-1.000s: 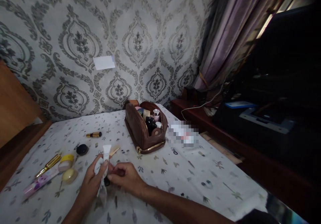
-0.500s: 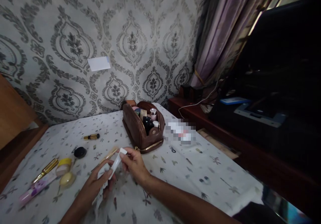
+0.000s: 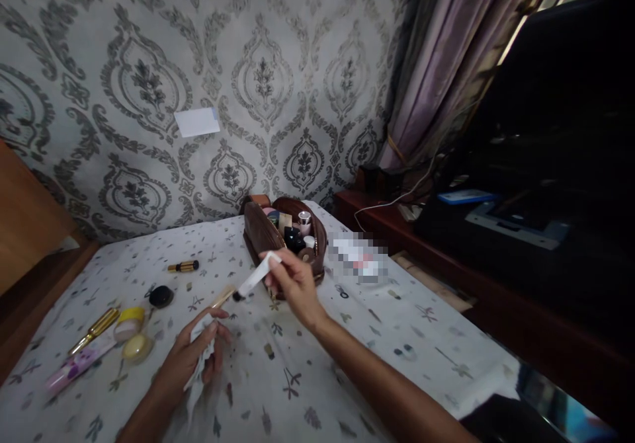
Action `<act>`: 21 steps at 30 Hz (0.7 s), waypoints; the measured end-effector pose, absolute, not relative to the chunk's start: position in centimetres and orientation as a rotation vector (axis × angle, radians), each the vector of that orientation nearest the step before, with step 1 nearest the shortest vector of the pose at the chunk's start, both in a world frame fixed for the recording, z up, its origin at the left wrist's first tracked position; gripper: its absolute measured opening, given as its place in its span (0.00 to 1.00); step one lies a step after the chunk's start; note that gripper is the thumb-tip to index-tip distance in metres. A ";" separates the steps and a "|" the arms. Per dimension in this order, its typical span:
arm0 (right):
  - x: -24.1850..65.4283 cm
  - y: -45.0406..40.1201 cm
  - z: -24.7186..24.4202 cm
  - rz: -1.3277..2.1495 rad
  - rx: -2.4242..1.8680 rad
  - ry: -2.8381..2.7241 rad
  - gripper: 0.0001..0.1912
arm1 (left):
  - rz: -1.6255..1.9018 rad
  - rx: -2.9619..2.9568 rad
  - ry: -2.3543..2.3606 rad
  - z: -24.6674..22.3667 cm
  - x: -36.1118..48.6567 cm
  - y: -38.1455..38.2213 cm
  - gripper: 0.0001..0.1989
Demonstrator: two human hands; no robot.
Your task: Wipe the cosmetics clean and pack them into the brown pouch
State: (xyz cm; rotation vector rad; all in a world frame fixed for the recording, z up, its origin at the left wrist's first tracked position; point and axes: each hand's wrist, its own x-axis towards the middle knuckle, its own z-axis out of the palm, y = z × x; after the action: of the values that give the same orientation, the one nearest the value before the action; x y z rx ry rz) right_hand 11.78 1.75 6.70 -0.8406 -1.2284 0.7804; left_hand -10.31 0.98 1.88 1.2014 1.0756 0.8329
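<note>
My right hand (image 3: 297, 289) pinches one end of a slim white tube (image 3: 256, 276) that has a dark tip at its lower left. The tube is held in front of a brown makeup bag (image 3: 258, 233), which stands unzipped and full of cosmetics. In my left hand (image 3: 186, 357), a crumpled white wipe (image 3: 195, 378) is gripped and hangs down below the fingers. A thin tan stick-like item (image 3: 223, 295) lies just beyond the left fingertips; part of it is hidden.
At the left lie a gold tube (image 3: 95, 330), a pink-and-purple tube (image 3: 79, 367), a yellow-lidded jar (image 3: 129, 324), a pale yellow round pot (image 3: 137, 347) and a black round pot (image 3: 161, 296). Farther back is a black-and-gold lipstick (image 3: 183, 266). A blurred item is right of the bag.
My right hand has moved the white tube up and right, away from the wipe and towards the bag. The left hand stays nearly in place with the wipe.
</note>
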 end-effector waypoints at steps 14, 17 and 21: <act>21.9 3.6 11.8 0.138 -1.101 -1.384 0.16 | 0.762 1.236 1.050 1.0 -10.3 1.1 0.26; 21.9 4.3 11.1 0.168 -1.138 -1.462 0.15 | 0.789 1.226 1.066 1.6 -10.0 0.7 0.25; 21.7 5.1 9.9 0.217 -1.210 -1.535 0.15 | 0.808 1.206 1.079 2.1 -9.7 0.3 0.24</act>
State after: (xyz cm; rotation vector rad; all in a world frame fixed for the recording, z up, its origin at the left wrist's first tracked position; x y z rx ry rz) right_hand 21.67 5.09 9.92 -1.2104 -1.5347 0.2167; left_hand -9.72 0.34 2.12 1.2058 1.0786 0.8082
